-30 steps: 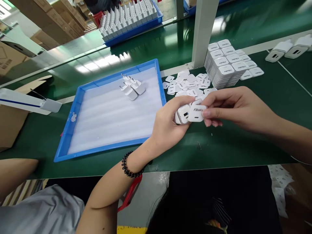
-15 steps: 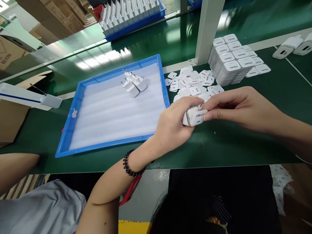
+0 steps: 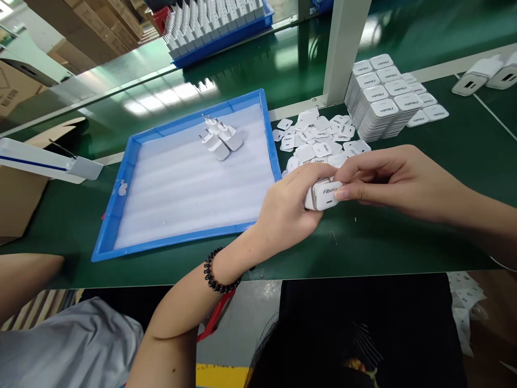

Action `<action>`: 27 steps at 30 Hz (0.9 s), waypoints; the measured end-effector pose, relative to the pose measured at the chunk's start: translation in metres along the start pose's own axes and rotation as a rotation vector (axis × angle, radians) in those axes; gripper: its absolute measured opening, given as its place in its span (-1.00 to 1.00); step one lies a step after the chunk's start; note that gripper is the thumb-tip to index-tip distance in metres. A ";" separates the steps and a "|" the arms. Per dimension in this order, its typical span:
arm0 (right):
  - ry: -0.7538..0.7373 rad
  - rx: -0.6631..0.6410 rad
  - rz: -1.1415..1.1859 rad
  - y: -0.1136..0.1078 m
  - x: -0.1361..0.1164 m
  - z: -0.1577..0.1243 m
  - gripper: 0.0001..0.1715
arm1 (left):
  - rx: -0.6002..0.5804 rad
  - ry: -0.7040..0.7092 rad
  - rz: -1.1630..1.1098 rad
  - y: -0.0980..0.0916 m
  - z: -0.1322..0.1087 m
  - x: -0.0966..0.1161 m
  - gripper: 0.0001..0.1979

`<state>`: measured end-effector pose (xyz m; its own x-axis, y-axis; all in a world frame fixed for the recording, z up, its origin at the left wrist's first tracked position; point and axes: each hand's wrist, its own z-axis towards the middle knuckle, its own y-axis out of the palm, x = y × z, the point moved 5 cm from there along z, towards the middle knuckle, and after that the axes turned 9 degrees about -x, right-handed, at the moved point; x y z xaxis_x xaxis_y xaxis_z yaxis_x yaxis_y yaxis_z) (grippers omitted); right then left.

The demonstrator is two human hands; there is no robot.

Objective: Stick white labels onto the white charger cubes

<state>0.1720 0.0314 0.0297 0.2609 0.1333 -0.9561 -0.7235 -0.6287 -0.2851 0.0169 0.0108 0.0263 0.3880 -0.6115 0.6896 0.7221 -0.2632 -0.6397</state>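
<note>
A white plug charger (image 3: 310, 200) sits in my left hand (image 3: 285, 207), whose fingers wrap round it; most of its body is hidden by the palm. Over the charger's end face lies a thin white label plate (image 3: 327, 195) with grey lettering and a small slot. My right hand (image 3: 388, 178) pinches the plate's right edge between thumb and forefinger. Just behind both hands spreads a heap of loose label plates (image 3: 319, 134). Left of my left hand, the blue tray (image 3: 181, 235) with a pale foam liner carries several white chargers (image 3: 220, 141), pins up.
Stacked label plates (image 3: 383, 99) stand at the back right near a metal post (image 3: 343, 54). Two more chargers (image 3: 470, 81) lie at the far right. Beyond the table is another tray of chargers (image 3: 218, 27). A person's grey sleeve (image 3: 68, 345) shows at lower left.
The label plate, tilted before, now lies squarer over the charger's end face, and its lettering shows more fully. Both hands have barely shifted.
</note>
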 end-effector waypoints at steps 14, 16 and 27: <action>0.100 -0.031 -0.001 0.002 -0.001 -0.004 -0.54 | -0.013 0.050 0.082 0.005 -0.002 0.002 -0.75; 0.113 -0.026 0.000 0.002 0.000 -0.004 -0.52 | -0.012 0.057 0.090 0.005 -0.003 0.002 -0.74; 0.108 0.016 -0.005 0.002 -0.003 -0.004 -0.55 | -0.029 0.052 0.117 0.004 -0.002 0.003 -0.73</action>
<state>0.1722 0.0261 0.0325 0.3313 0.0531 -0.9420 -0.7320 -0.6156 -0.2921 0.0202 0.0060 0.0250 0.4384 -0.6767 0.5914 0.6566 -0.2082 -0.7250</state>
